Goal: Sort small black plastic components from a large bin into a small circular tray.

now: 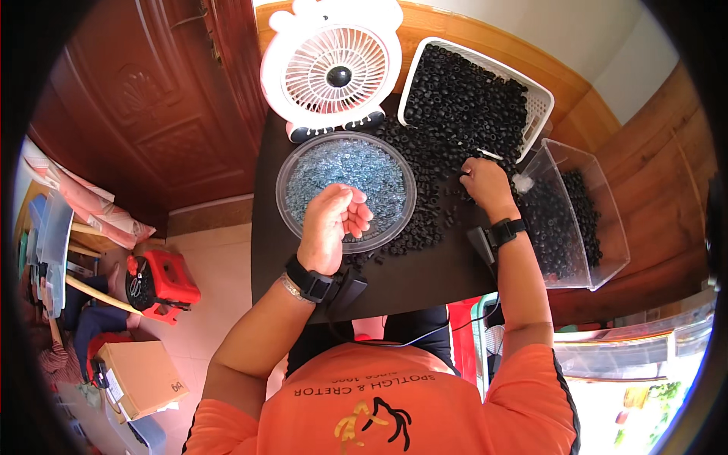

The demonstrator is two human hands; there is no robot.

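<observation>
Over the near-left part of a round clear tub [409, 199] is my left hand [327, 220], its fingers curled and thumb close to them; whatever they hold, if anything, is hidden. Small clear-bluish plastic pieces [350, 163] fill the tub. My right hand [487, 184] pinches a small black plastic piece at its fingertips, above the right side of a loose heap of black ring-like pieces [425, 205]. The heap spreads across the dark table [447, 273] between the tub and my right hand. Both wrists wear black straps.
A white basket [412, 80] of black pieces tilts toward me at the back. To the right stands a clear bin [607, 227] with more of them. A white fan [337, 64] is behind the tub. On the floor at left are a red stool [174, 280], a cardboard box [144, 375] and another person's legs.
</observation>
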